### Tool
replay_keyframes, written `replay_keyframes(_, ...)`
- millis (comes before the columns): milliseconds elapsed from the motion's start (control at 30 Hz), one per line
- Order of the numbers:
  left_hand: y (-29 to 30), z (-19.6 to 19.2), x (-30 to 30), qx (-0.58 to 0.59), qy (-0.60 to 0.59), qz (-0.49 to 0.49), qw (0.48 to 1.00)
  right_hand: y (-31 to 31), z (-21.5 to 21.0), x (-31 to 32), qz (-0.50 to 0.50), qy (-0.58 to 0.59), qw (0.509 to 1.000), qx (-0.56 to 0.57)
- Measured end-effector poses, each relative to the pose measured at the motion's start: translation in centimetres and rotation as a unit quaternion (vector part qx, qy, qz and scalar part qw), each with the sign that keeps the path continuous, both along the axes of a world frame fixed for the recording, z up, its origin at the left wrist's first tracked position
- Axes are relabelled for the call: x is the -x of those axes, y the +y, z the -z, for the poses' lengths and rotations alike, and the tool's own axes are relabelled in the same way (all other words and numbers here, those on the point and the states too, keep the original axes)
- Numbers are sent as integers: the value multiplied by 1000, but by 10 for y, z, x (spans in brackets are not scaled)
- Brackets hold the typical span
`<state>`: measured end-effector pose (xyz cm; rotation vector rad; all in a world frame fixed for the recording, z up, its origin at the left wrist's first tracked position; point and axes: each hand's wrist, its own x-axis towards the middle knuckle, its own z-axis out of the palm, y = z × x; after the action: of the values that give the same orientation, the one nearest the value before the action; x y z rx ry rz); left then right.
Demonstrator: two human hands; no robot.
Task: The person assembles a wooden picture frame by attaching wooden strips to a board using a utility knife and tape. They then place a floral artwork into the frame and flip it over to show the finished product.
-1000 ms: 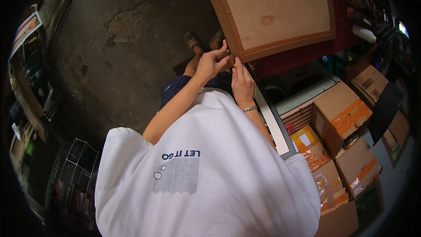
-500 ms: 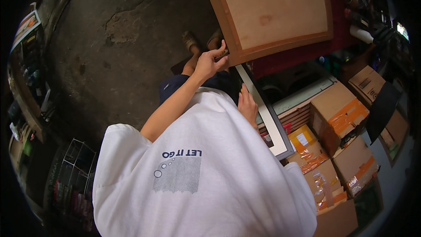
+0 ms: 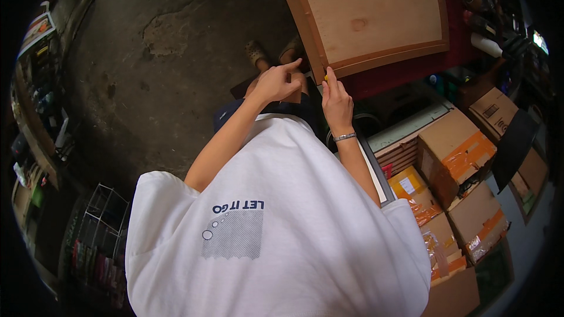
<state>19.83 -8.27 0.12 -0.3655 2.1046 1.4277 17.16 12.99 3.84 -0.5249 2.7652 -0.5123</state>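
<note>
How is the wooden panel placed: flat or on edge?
Flat: the panel shows its broad pale face to the camera above, with red cloth past its near edge.

You had a dim room, where your white shirt (image 3: 329,217) came out as the brightest large area, with soft grey shading in its folds. The wooden panel (image 3: 376,17) took a mild, warm light, while the floor (image 3: 129,105) sank into dull, dark grey. Shiny tape (image 3: 470,158) on the cardboard boxes (image 3: 449,131) threw back small highlights, and a little patch (image 3: 540,42) near the right rim burned out to white. Your left hand (image 3: 276,84) and right hand (image 3: 338,107) looked fairly sharp. Your fisheye lens bowed the panel's straight edges, blackened the corners and left the clutter (image 3: 44,91) along the left rim soft and murky.
</note>
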Motion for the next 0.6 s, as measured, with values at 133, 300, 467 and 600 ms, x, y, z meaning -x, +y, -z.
replay_keyframes(133, 18, -2, 20, -20, -27, -37, 999, 1, 2, -2, -4, 1, 1000, 2)
replay_keyframes(300, 19, 4, 31, 4, -34, -20, 999, 2, 2, -4, 0, -5, 1000, 0)
replay_keyframes(467, 17, 11, 30, -1, -27, -6, 1000, 3, 0, -3, -7, -6, 1000, -8)
replay_keyframes(600, 17, 8, 30, 4, -11, -11, 1000, 22, -7, -21, -3, -36, 999, -20)
